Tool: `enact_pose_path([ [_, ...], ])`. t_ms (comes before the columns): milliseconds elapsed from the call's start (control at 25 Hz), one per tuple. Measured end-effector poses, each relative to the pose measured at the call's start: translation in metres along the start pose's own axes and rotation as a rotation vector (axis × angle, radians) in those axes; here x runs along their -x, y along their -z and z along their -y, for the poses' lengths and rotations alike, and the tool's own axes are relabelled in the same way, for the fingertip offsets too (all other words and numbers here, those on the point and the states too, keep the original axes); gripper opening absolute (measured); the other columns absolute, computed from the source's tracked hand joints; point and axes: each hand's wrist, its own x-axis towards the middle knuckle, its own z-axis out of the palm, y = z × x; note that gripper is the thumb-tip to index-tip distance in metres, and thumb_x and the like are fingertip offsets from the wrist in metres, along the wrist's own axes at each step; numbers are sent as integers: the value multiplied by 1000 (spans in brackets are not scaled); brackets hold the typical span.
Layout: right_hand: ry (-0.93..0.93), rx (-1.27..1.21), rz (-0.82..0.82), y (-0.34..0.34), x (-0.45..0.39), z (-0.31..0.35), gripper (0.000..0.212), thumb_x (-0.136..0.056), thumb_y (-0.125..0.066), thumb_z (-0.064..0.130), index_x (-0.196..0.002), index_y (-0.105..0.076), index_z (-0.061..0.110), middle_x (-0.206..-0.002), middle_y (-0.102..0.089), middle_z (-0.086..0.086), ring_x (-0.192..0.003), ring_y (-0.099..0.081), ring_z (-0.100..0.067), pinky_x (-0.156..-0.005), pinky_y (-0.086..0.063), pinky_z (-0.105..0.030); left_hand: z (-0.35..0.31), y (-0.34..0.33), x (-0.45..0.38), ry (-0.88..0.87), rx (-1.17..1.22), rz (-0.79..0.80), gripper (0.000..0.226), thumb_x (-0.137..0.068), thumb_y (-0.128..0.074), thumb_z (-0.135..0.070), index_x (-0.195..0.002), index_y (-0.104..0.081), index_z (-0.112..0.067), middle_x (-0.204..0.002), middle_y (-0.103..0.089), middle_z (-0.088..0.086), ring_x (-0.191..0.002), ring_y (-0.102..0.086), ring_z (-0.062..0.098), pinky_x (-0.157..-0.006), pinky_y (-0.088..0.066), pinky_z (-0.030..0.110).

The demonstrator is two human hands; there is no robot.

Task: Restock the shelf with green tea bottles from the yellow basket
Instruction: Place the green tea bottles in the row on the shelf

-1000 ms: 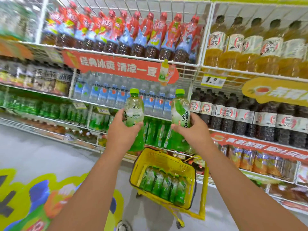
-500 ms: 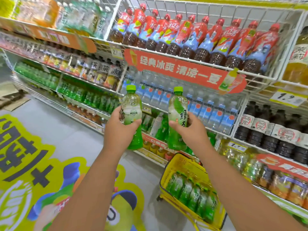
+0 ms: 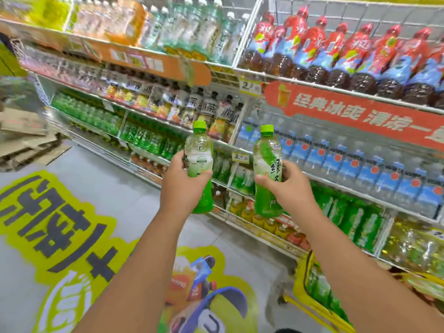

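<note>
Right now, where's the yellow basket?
In the head view, the yellow basket sits on the floor at the lower right, at the foot of the shelf, partly hidden behind the right forearm, with green tea bottles inside.

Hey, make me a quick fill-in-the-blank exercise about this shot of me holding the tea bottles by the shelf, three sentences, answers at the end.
1. Each hand, left hand and right hand, holds ____ green tea bottle.
2. The caps on the left bottle and the right bottle are ____ in colour.
3. The basket at the lower right, with more bottles in it, is ____ in colour.

Missing words: one; green; yellow
</note>
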Motion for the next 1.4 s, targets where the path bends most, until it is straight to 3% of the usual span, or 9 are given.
enact_pose_path([
  [120, -23, -29, 0, -37, -20, 21, 49, -78, -89, 39, -118, -61, 35, -103, -70, 19, -91, -68, -2, -82, -61, -39, 19, 21, -47, 12, -3, 14, 83, -66, -80, -53, -141, -49, -32, -125, -67, -7, -112, -65, 18, -96, -55, 45],
  [280, -28, -49, -2, -82, -72, 41, 54, -80, -87, 35, -125, -57, 29, -105, -65, 22, -86, -60, 9, -59, -50, -11, 38, 37, -113, 7, 18, 34, 74, -76, -83, -39, -141, -49, -31, -117, -61, -13, -105, -60, 12, -88, -48, 33],
  [400, -5, -78, 12, -125, -127, 51, 63, -78, -88, 36, -133, -58, 26, -115, -70, 13, -92, -67, 3, -62, -51, -14, 47, 44, -174, 2, 12, 27, 75, -78, -84, -36, -143, -48, -30, -114, -60, -11, -102, -63, 14, -86, -50, 33],
  [520, 11, -103, 13, -172, -183, 60, 67, -74, -90, 40, -131, -58, 28, -119, -70, 10, -104, -69, -8, -83, -58, -33, 58, 52, -239, -15, -2, 0, 73, -77, -85, -35, -140, -49, -33, -102, -58, -21, -95, -64, 10, -82, -48, 29],
  [640, 2, -89, 27, -213, -232, 74, 73, -75, -89, 41, -137, -54, 26, -125, -66, 10, -112, -64, -10, -94, -54, -34, 70, 62, -300, 12, -14, -10, 73, -78, -84, -34, -140, -47, -33, -105, -57, -18, -100, -64, 14, -84, -48, 30],
  [920, -71, -25, 2, -298, -306, 86, 70, -75, -88, 47, -132, -49, 32, -122, -58, 22, -109, -57, 0, -88, -47, -18, 121, 63, -427, 36, -10, 83, 73, -78, -86, -30, -139, -45, -30, -113, -55, -11, -100, -64, 17, -84, -49, 32],
  [1040, -128, -52, -66, -347, -327, 83, 78, -75, -89, 45, -140, -49, 29, -130, -53, 20, -122, -51, -6, -96, -43, -23, 151, 65, -485, 10, -13, 185, 73, -78, -85, -33, -138, -45, -32, -115, -53, -13, -98, -61, 15, -84, -49, 33],
  [1200, -227, -114, -194, -413, -339, 81, 84, -75, -90, 41, -145, -47, 24, -144, -53, 13, -127, -51, -4, -92, -39, -11, 188, 74, -556, -59, -46, 350, 77, -74, -86, -36, -139, -45, -33, -117, -56, -14, -102, -66, 16, -90, -54, 38],
  [1400, -345, -187, -336, -471, -338, 78, 60, -76, -90, 13, -126, -57, 19, -108, -72, 14, -91, -68, 11, -70, -47, -3, 228, 78, -601, -68, -89, 499, 75, -71, -86, -39, -134, -45, -37, -110, -59, -17, -102, -68, 17, -90, -56, 43],
])
